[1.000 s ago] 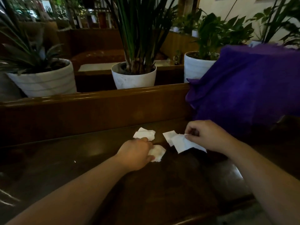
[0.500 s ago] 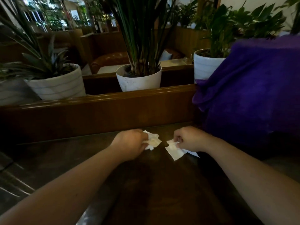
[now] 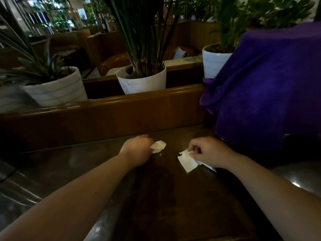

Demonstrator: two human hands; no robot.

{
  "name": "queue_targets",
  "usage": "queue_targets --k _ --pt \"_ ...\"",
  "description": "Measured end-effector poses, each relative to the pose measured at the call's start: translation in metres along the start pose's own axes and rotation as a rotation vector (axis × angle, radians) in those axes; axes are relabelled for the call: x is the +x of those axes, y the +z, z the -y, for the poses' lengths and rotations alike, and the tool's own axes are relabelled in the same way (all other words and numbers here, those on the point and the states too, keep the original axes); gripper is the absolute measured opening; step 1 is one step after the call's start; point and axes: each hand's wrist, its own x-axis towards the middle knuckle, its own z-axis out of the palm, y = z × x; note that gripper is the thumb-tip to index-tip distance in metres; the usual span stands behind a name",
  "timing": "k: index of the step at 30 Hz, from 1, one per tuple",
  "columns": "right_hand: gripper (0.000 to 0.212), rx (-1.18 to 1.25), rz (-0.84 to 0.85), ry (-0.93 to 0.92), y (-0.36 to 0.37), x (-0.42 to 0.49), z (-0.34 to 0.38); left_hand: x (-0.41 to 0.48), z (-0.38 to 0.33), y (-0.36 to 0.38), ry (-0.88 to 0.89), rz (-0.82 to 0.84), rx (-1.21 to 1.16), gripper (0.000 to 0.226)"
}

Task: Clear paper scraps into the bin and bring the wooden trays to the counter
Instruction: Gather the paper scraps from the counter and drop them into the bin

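A crumpled white scrap (image 3: 158,146) is gripped in the closed left hand (image 3: 139,148). A flat white scrap (image 3: 187,160) is pinched by the right hand (image 3: 207,152) fingers (image 3: 194,153). Both are held over the dark bench (image 3: 165,197).

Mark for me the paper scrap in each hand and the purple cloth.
Left hand's paper scrap (image 3: 159,145), head view, on the white part sticking out past the fingers.
Right hand's paper scrap (image 3: 187,161), head view, on its flat middle below the fingers.
Purple cloth (image 3: 271,87), head view, on its draped front.
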Motion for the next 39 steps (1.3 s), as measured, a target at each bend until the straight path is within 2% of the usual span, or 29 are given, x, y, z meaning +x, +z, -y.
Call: queue_targets --k 5,11,18,23,29,34,39 --pt "0.007 0.006 -0.082 0.043 0.001 -0.023 0.014 -0.025 -0.017 -0.01 0.101 -0.054 0.011 0.024" --pt "0.012 0.1 -0.196 0.156 0.003 -0.084 0.04 -0.069 -0.041 -0.026 0.256 -0.151 -0.091 0.031" --pt "0.004 0.121 -0.343 0.279 0.036 -0.181 0.072 -0.127 -0.074 -0.02 0.479 -0.15 -0.165 0.02" --pt "0.004 0.092 -0.426 0.44 0.068 -0.269 0.076 -0.159 -0.116 0.008 0.643 -0.104 -0.237 0.018" --pt "0.007 0.089 -0.398 0.643 0.11 -0.364 0.065 -0.202 -0.167 0.056 0.799 0.001 -0.314 0.021" --pt "0.006 0.209 -0.399 0.791 0.147 -0.421 0.04 -0.215 -0.203 0.1 0.803 0.102 -0.298 0.022" --pt "0.004 0.358 -0.488 0.904 0.201 -0.469 -0.006 -0.218 -0.248 0.159 0.76 0.227 -0.294 0.023"
